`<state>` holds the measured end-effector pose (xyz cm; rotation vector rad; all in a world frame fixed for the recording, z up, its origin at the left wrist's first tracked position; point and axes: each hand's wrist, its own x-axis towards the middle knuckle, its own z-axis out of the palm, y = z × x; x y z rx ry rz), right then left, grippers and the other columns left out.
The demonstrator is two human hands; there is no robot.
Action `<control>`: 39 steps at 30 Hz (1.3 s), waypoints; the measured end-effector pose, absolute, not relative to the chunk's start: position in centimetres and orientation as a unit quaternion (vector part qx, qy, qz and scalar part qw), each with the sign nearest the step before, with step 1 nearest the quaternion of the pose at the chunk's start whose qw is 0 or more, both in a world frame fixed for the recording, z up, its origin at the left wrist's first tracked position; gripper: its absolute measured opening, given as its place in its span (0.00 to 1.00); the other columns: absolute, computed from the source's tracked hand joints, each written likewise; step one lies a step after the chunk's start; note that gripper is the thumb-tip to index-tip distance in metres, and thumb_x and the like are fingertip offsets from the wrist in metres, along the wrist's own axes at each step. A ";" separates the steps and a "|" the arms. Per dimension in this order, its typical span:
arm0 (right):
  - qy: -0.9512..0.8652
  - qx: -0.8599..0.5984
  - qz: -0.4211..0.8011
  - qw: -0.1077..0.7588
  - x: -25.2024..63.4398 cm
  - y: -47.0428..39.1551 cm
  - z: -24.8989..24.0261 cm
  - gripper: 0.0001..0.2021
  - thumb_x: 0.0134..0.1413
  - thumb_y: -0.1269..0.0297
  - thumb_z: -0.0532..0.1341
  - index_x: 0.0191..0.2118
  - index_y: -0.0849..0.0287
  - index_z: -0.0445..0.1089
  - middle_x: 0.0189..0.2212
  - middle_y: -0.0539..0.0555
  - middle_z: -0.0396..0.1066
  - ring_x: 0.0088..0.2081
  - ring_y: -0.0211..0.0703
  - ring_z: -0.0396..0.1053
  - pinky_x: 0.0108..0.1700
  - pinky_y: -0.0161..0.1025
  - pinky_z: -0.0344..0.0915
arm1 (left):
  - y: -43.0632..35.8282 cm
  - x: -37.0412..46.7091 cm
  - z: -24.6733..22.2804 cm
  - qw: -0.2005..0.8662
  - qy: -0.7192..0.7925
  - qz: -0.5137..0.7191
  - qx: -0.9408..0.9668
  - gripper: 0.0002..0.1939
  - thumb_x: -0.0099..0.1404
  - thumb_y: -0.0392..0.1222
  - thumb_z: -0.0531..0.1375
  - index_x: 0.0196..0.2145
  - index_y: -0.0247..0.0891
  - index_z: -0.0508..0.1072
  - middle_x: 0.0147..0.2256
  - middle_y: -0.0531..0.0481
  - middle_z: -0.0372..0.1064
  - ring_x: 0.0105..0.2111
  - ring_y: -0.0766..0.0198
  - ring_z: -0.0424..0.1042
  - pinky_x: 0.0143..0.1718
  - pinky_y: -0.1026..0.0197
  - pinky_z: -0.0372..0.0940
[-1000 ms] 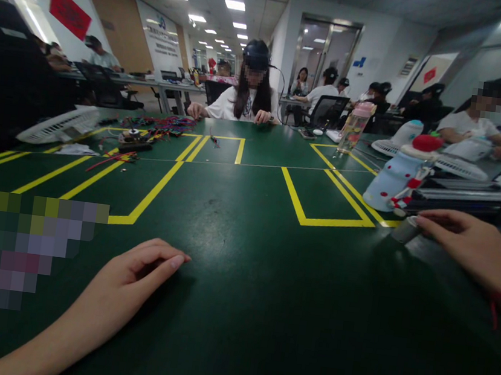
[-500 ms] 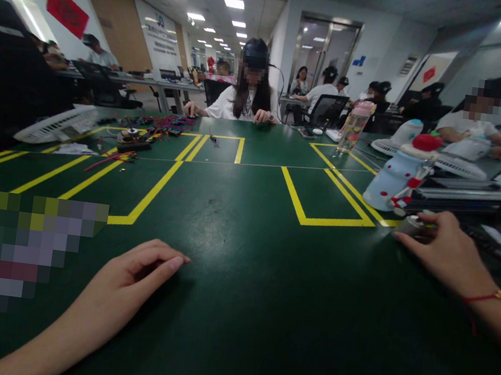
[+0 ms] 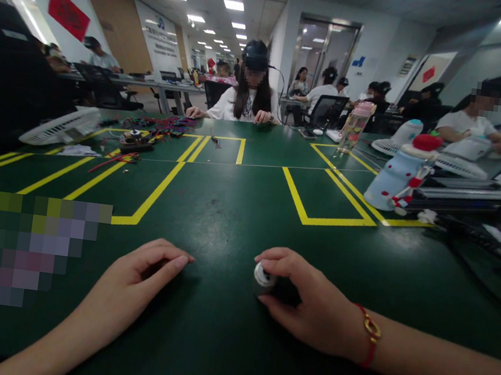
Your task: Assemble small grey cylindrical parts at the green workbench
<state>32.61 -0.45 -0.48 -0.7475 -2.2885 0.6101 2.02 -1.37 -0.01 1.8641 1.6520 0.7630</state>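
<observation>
My right hand, with a red and gold bracelet at the wrist, grips a small silvery-white cylinder between thumb and fingers, just right of the middle of the green table. The cylinder's top shows a dark spot. To the left, my left hand rests on the table, its thumb and fingers pressed together; nothing shows in it. A gap of bare green surface lies between the two hands.
A blue bottle with a red top stands at the right, near black cables. Farther back is a pink-lidded clear bottle. Red and dark wires lie at the back left. A person sits across the table.
My right hand has moved left from the table's right side to near the middle, carrying the cylinder. My left hand has hardly moved.
</observation>
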 end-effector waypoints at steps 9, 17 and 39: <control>-0.837 -0.344 0.285 0.317 33.0 -0.3 -0.6 0.32 0.52 0.62 0.67 0.59 0.54 0.53 0.54 0.59 0.67 0.53 0.43 0.70 0.55 0.45 0.69 | -0.9 5.7 1.1 0.273 0.555 0.280 0.734 0.16 0.69 0.55 0.57 0.47 0.48 0.77 0.44 0.50 0.72 0.43 0.57 0.72 0.43 0.57 0.67; -0.811 -0.378 0.319 0.312 33.2 0.0 -1.0 0.30 0.52 0.61 0.67 0.56 0.55 0.53 0.48 0.55 0.72 0.48 0.40 0.72 0.49 0.41 0.69 | -0.2 11.8 3.9 0.308 0.449 0.328 0.772 0.07 0.65 0.44 0.62 0.36 0.46 0.82 0.38 0.51 0.71 0.40 0.61 0.71 0.43 0.59 0.66; -0.645 -0.703 0.014 0.300 47.9 5.3 1.3 0.23 0.49 0.52 0.64 0.49 0.59 0.69 0.41 0.59 0.73 0.37 0.47 0.72 0.38 0.43 0.68 | 0.5 1.7 1.2 0.250 0.629 0.245 0.694 0.23 0.65 0.63 0.57 0.50 0.51 0.77 0.44 0.51 0.76 0.40 0.55 0.75 0.37 0.58 0.67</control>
